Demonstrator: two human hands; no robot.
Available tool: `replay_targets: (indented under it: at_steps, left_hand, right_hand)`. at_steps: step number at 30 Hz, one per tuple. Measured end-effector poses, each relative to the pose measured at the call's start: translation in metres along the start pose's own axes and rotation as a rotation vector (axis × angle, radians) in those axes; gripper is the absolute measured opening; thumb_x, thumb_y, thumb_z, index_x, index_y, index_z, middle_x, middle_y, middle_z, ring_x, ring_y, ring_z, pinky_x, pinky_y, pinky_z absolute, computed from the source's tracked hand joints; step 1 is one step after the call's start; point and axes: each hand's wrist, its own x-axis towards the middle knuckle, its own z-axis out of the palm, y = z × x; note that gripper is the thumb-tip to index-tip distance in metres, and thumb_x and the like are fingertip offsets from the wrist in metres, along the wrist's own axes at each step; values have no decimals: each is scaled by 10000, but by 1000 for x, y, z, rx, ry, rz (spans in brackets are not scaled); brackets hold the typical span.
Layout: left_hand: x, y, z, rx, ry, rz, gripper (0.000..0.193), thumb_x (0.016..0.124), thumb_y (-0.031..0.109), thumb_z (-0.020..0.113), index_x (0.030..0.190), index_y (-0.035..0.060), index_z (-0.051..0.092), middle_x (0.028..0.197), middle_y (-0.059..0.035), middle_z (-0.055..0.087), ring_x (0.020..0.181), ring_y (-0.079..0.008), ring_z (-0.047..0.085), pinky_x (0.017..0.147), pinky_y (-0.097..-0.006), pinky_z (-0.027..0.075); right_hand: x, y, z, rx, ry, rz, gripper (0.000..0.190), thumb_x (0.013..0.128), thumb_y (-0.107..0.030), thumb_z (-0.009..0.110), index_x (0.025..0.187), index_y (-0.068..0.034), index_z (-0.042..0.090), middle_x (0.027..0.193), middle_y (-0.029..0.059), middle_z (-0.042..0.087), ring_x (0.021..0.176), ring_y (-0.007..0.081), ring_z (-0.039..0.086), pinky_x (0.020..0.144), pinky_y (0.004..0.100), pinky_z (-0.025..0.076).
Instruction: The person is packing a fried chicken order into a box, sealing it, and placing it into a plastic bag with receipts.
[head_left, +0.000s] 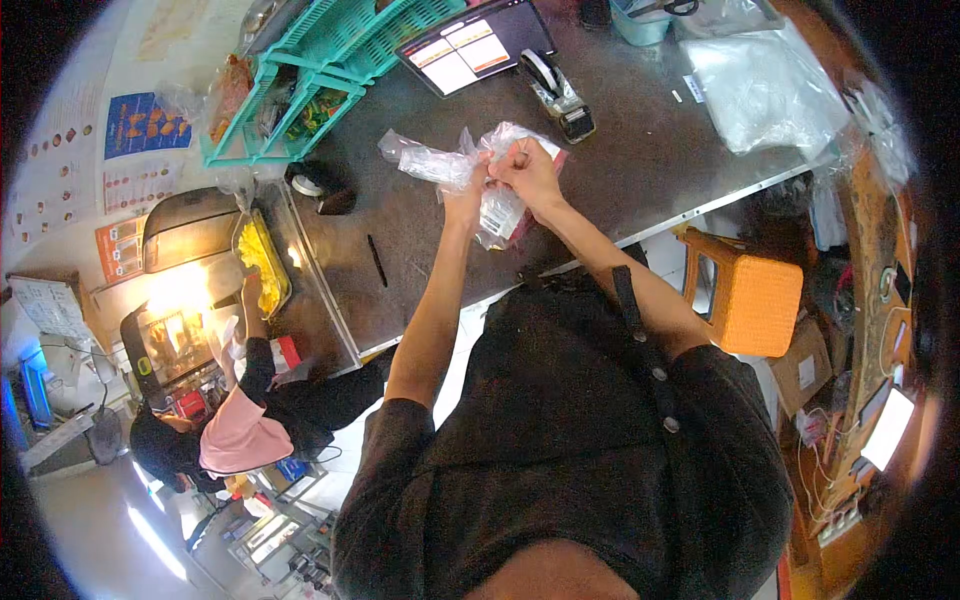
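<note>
Both of my hands meet over the dark tabletop (630, 180) at a clear plastic bag (501, 214) with a printed packet or paper inside. My left hand (469, 187) grips the gathered plastic near its neck, and a loose end of the bag sticks out to the left. With bent fingers, my right hand (529, 169) pinches the plastic right beside it. What exactly the fingertips hold is too small to tell. Just beyond my right hand stands a tape dispenser (559, 97) with a roll on it. A black pen (377, 260) lies left of my left forearm.
A tablet (476, 49) and green plastic baskets (322, 82) stand at the back. Clear plastic bags (765, 90) lie at the right, above an orange stool (757, 300). Another tape roll (306, 182) sits at the left. A co-worker (247, 427) reaches towards a yellow-filled tray (262, 262).
</note>
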Motion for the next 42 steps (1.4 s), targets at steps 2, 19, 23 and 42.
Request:
replay_targets:
  at_steps: [2,19,23,42]
  left_hand:
    - [1,1,-4,28,-76,-76,308,837,126,624,1106,0,540,1078,-92,586,923,-185,581,729,-326,501]
    - [0,-27,-2,642,-74,177,569,793,481,600,1185,75,537,1139,-190,564,1028,-306,559,892,-425,435]
    - [13,-52,1,853,-94,646,338,880,267,480,1183,126,529,1120,-137,564,1038,-287,541,875,-388,441]
    - [-2,-21,-11,472,-59,406,366,711,226,631,1030,53,586,1047,-178,571,962,-311,577,819,-408,459]
  right_hand:
    - [1,3,-1,-24,2,-2,273,734,49,667,818,-39,423,671,41,541,585,109,543,514,244,438]
    - [25,-16,-54,-90,-221,379,277,848,-27,563,1111,55,540,1033,104,602,980,188,575,869,278,479]
    - [42,-17,-59,-279,-234,405,93,835,-10,554,926,5,565,779,42,548,680,139,541,579,230,434]
    - [52,0,-32,-95,-102,417,115,861,-126,496,864,-29,557,779,49,569,611,131,511,539,249,450]
